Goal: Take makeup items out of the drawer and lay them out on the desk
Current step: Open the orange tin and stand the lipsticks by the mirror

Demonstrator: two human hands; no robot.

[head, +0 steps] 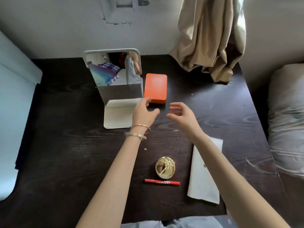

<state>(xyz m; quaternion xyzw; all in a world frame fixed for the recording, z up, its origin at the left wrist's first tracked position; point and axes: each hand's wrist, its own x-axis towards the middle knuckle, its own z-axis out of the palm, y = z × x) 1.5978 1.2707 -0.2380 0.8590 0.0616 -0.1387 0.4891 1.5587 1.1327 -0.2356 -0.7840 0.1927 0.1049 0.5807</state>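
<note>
An orange rectangular case [155,87] lies flat on the dark wooden desk [65,145], just right of a standing mirror. My left hand [144,113] hovers at the case's near left corner, fingers apart, fingertips at its edge. My right hand [181,116] is a little to the right and nearer me, fingers spread and curled, holding nothing. Closer to me a round gold compact [165,167] rests on the desk. A red pencil-like stick [162,182] lies crosswise just in front of the compact. No drawer shows in this view.
A white-framed mirror [115,76] stands on its flat base [117,115] at the back middle. A white sheet [204,175] lies under my right forearm. A beige curtain [209,40] hangs onto the desk's back right corner. Grey bedding [287,116] borders the right edge.
</note>
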